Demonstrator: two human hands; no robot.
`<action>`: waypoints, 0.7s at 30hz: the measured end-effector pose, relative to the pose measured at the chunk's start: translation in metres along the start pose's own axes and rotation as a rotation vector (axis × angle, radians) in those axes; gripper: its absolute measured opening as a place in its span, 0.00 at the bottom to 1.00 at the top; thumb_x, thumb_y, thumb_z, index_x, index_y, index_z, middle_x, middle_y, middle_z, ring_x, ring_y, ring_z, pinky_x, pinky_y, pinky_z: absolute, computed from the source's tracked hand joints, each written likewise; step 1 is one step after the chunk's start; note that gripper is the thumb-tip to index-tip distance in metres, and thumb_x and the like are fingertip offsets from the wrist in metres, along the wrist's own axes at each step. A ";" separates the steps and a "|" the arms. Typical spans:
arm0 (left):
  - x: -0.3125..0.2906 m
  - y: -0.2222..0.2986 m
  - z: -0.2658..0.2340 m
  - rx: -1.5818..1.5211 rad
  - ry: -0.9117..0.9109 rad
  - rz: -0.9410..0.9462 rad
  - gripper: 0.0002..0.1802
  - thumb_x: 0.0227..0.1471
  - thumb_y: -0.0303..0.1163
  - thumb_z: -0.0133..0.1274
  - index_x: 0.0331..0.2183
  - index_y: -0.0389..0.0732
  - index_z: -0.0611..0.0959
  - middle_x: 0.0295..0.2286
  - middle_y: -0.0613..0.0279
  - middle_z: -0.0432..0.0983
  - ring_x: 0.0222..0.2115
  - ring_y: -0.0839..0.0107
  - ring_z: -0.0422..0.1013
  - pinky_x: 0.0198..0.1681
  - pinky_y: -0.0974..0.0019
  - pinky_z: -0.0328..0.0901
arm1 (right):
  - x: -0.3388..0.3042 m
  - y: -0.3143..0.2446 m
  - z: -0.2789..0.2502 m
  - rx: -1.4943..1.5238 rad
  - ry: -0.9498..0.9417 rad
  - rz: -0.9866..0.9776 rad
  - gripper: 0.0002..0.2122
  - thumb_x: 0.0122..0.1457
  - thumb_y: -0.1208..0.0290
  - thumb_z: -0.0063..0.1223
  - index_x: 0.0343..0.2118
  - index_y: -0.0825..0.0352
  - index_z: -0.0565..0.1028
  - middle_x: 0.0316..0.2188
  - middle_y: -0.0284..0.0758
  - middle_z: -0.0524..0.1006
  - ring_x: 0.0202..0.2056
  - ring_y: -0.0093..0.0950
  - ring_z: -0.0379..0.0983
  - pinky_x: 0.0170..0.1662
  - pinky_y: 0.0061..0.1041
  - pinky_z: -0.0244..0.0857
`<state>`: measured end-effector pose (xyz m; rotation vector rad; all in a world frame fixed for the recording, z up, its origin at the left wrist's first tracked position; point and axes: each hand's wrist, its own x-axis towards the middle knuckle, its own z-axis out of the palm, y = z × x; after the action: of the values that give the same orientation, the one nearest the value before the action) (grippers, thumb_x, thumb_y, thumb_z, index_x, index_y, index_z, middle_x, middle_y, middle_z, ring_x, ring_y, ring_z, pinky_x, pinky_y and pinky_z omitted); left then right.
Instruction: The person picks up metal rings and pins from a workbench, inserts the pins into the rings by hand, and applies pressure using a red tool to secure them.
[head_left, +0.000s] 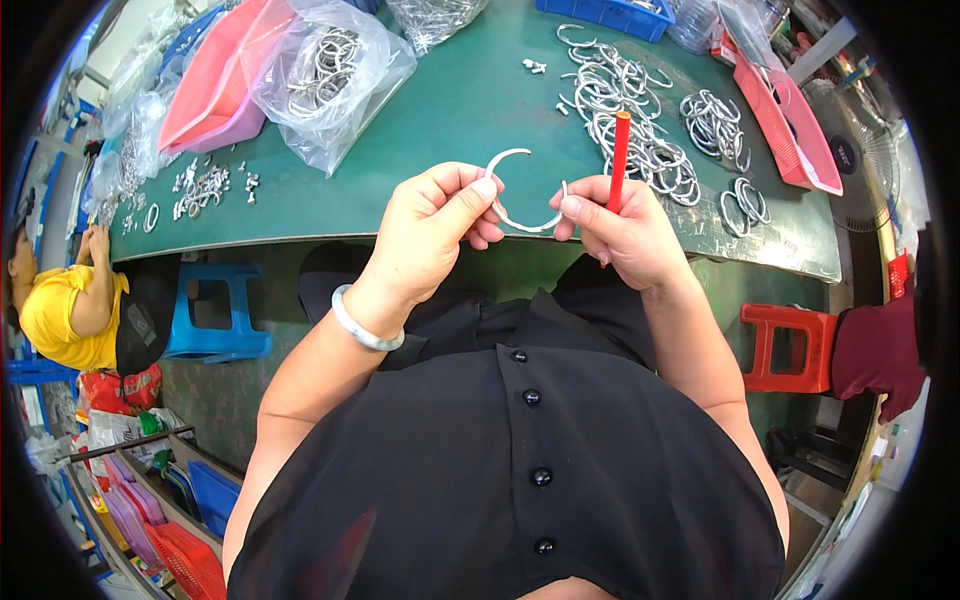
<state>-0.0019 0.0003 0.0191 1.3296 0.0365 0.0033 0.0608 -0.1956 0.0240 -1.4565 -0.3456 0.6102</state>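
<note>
Between my two hands, above the near edge of the green table (450,90), is a thin silvery metal ring (527,229) with a gap at its top. My left hand (428,222) pinches its left side between thumb and fingers. The ring's right end is pinched by my right hand (632,232), which also keeps a red pencil-like stick (619,160) upright against the fingers. Beyond that hand lies a large heap of similar rings (625,110). A smaller ring pile (714,128) and a few loose rings (745,206) are to its right.
A clear bag of rings (370,75), a pink bin (215,70) and small metal pieces (205,190) occupy the table's left. A red bin (800,140) stands right. Beside me are a blue stool (220,315), a red stool (790,345) and a person in yellow (70,310).
</note>
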 end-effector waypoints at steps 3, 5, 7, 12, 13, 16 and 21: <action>0.001 -0.001 -0.002 -0.062 0.000 -0.065 0.08 0.52 0.32 0.46 0.30 0.37 0.75 0.21 0.67 0.71 0.19 0.81 0.67 0.22 0.80 0.61 | 0.001 0.001 0.000 0.005 -0.003 0.022 0.09 0.51 0.70 0.51 0.29 0.72 0.73 0.18 0.32 0.73 0.11 0.11 0.55 0.14 0.11 0.48; 0.002 -0.003 -0.003 -0.111 0.004 -0.112 0.09 0.52 0.33 0.46 0.30 0.37 0.75 0.20 0.67 0.71 0.19 0.81 0.67 0.22 0.79 0.60 | 0.001 0.001 0.000 0.007 -0.003 0.032 0.09 0.51 0.70 0.51 0.29 0.72 0.73 0.17 0.32 0.72 0.11 0.11 0.55 0.14 0.11 0.48; 0.002 -0.004 -0.004 -0.139 0.005 -0.131 0.09 0.52 0.33 0.46 0.29 0.37 0.75 0.20 0.67 0.71 0.19 0.80 0.67 0.22 0.79 0.60 | 0.001 0.001 0.000 0.010 -0.003 0.042 0.09 0.51 0.70 0.51 0.29 0.72 0.73 0.17 0.32 0.72 0.11 0.11 0.55 0.14 0.12 0.48; 0.004 -0.006 -0.006 -0.198 0.003 -0.170 0.09 0.52 0.33 0.46 0.29 0.38 0.75 0.20 0.66 0.71 0.19 0.79 0.67 0.22 0.79 0.60 | 0.002 0.002 0.000 0.010 -0.015 0.067 0.09 0.51 0.69 0.51 0.28 0.72 0.73 0.17 0.32 0.72 0.11 0.12 0.55 0.14 0.12 0.48; 0.004 -0.007 -0.006 -0.214 0.003 -0.180 0.09 0.52 0.33 0.46 0.28 0.37 0.75 0.20 0.66 0.71 0.19 0.79 0.67 0.22 0.78 0.61 | 0.002 0.002 0.000 0.010 -0.015 0.066 0.09 0.51 0.69 0.51 0.28 0.72 0.73 0.17 0.32 0.72 0.11 0.12 0.55 0.14 0.12 0.48; 0.005 -0.008 -0.008 -0.249 -0.004 -0.200 0.09 0.52 0.33 0.46 0.28 0.37 0.75 0.20 0.65 0.71 0.19 0.79 0.67 0.22 0.78 0.61 | 0.003 0.003 0.001 0.010 -0.012 0.072 0.09 0.51 0.69 0.51 0.28 0.72 0.73 0.17 0.32 0.72 0.10 0.12 0.55 0.14 0.13 0.48; 0.005 -0.010 -0.010 -0.307 -0.026 -0.215 0.09 0.52 0.33 0.46 0.28 0.37 0.74 0.21 0.65 0.71 0.19 0.79 0.67 0.22 0.78 0.62 | 0.003 0.005 0.000 0.046 -0.034 0.072 0.10 0.51 0.69 0.51 0.28 0.73 0.73 0.17 0.32 0.72 0.10 0.12 0.54 0.14 0.12 0.48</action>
<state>0.0029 0.0076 0.0070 1.0133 0.1513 -0.1839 0.0627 -0.1940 0.0186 -1.4206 -0.3042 0.6974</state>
